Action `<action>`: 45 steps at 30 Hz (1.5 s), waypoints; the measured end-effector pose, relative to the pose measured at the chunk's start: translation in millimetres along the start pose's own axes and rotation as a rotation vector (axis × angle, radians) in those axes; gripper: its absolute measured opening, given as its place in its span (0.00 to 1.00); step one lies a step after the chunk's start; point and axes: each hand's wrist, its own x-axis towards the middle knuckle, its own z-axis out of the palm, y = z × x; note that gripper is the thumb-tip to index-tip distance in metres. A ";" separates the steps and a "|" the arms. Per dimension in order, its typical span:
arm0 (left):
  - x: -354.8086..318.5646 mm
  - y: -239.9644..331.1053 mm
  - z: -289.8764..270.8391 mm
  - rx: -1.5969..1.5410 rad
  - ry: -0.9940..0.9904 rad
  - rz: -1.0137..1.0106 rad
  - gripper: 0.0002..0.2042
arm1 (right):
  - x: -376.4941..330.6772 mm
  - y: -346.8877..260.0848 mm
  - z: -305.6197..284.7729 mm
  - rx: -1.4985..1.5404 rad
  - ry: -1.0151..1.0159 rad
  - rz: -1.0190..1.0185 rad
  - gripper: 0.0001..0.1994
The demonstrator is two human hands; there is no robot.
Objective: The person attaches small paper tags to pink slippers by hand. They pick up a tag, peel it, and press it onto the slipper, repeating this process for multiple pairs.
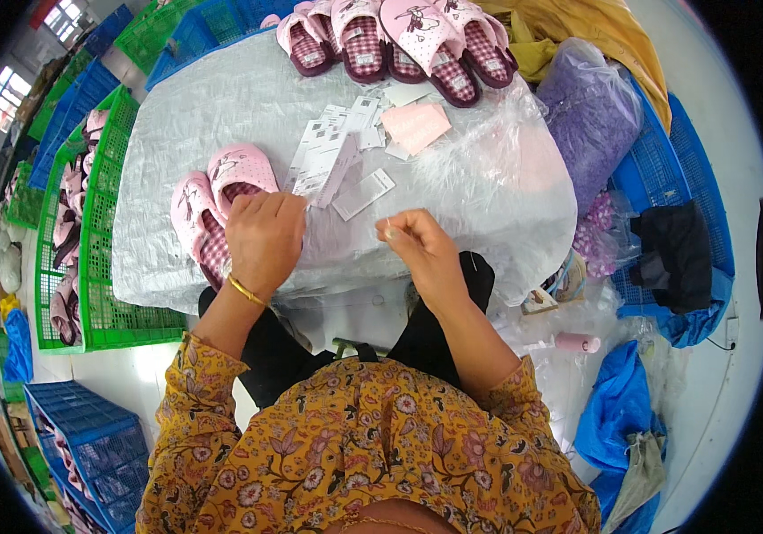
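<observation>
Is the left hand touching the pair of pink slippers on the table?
Cannot tell. In the head view the left hand overlaps the edge of the nearer pair of pink slippers, but the hand itself hides whether there is contact.

The left hand (264,238) rests on the silver-covered tabletop (221,98) against a pair of pink slippers (218,200), fingers at white paper tags (332,151). The right hand (421,252) pinches something small, too fine to identify.

Head-worn fisheye, steeply downward, close
</observation>
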 end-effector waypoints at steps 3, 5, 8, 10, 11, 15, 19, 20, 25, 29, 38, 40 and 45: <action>-13.1 16.6 -11.1 -0.049 0.068 0.022 0.05 | 19.1 5.7 18.1 0.156 -0.019 0.104 0.09; -26.3 24.7 -14.4 -0.082 0.089 0.034 0.08 | 26.3 2.9 32.4 0.203 0.057 0.131 0.07; -42.0 32.6 -14.4 -0.161 0.108 0.079 0.10 | 32.7 8.4 45.9 0.195 0.136 0.088 0.05; -53.6 29.5 -11.8 -0.199 0.061 0.074 0.13 | 32.2 15.0 49.8 0.158 0.166 0.048 0.05; -57.6 26.4 -10.0 -0.211 0.029 0.071 0.15 | 31.0 17.7 50.7 0.135 0.178 0.038 0.05; -52.5 28.8 -12.2 -0.472 -0.085 -0.221 0.25 | 29.0 23.2 50.0 -0.066 0.267 -0.112 0.05; -40.5 23.2 -17.2 -0.847 -0.127 -0.546 0.24 | 22.2 15.2 50.6 -0.105 0.221 -0.250 0.05; -39.6 22.9 -11.7 -0.990 -0.171 -0.620 0.21 | 17.2 8.2 51.5 -0.124 0.207 -0.266 0.06; -35.2 32.8 -3.4 -1.426 -0.254 -0.879 0.08 | 5.6 -7.0 55.2 -0.105 0.163 -0.280 0.06; -32.8 34.4 -3.5 -1.503 -0.245 -0.949 0.07 | 0.7 -14.3 43.3 -0.367 0.241 -0.451 0.06; -30.5 41.0 -11.0 -1.391 -0.303 -0.653 0.09 | -6.4 -25.8 33.9 -0.799 0.193 -0.848 0.09; -28.0 43.7 -11.8 -1.339 -0.289 -0.584 0.09 | -8.9 -22.0 32.6 -0.733 0.169 -0.830 0.09; -33.3 52.0 -2.3 -1.401 -0.219 -0.640 0.09 | -16.0 -10.7 35.4 -0.540 0.190 -0.748 0.07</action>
